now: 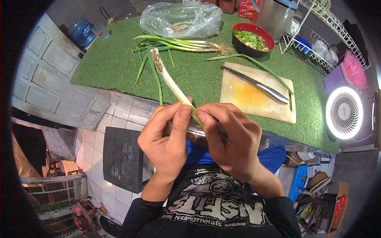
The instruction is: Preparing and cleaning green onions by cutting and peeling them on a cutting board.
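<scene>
Between the thumb and fingers of my left hand is a scallion stalk, its dirty white end pointing up and away from me. My right hand pinches the same stalk lower down, at its greener part. Several whole scallions with roots lie beyond it. To the right, a kitchen knife rests on a stained white cutting board. One long green leaf curves across the board's right side. Chopped scallion fills much of a bowl, red inside and black outside.
Green turf-like matting covers the table. A clear plastic bag lies at the back. On the right stand a lit round fan, a white dish rack and a pitcher. A black stool is at lower left.
</scene>
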`<control>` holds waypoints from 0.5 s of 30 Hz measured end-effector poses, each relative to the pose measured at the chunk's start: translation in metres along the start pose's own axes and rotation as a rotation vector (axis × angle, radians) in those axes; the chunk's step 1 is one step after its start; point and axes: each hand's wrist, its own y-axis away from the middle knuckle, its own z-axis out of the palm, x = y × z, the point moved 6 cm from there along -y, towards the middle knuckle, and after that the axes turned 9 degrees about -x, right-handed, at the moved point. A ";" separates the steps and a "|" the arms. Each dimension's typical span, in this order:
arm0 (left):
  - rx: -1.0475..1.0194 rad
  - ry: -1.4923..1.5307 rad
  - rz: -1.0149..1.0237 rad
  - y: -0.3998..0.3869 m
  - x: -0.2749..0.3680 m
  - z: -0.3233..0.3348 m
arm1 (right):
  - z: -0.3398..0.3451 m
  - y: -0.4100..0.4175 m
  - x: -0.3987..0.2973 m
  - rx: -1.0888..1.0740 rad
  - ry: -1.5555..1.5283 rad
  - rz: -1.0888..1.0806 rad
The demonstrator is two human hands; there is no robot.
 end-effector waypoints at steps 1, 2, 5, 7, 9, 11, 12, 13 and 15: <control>-0.002 0.000 0.000 0.001 -0.001 -0.001 | 0.000 0.000 0.001 0.001 0.001 0.002; -0.012 -0.039 0.020 0.002 0.000 -0.002 | 0.001 0.000 -0.003 -0.026 0.092 -0.074; -0.034 -0.098 0.057 0.001 0.004 -0.002 | 0.003 -0.002 -0.004 -0.070 0.170 -0.156; -0.042 -0.119 0.075 0.000 0.007 -0.003 | 0.005 -0.004 -0.001 -0.088 0.156 -0.166; -0.051 -0.050 0.060 0.000 0.006 -0.004 | 0.007 -0.005 -0.003 -0.110 0.101 -0.264; -0.072 -0.027 0.043 -0.001 0.005 -0.005 | 0.007 -0.007 0.001 -0.155 0.038 -0.204; -0.096 -0.005 0.025 -0.001 0.004 -0.004 | 0.008 -0.008 0.004 -0.197 -0.026 -0.143; -0.097 -0.005 0.025 -0.001 0.004 -0.003 | 0.007 -0.008 0.002 -0.196 -0.025 -0.143; -0.069 0.058 -0.026 -0.001 0.002 -0.004 | 0.006 -0.008 0.004 -0.195 -0.148 -0.077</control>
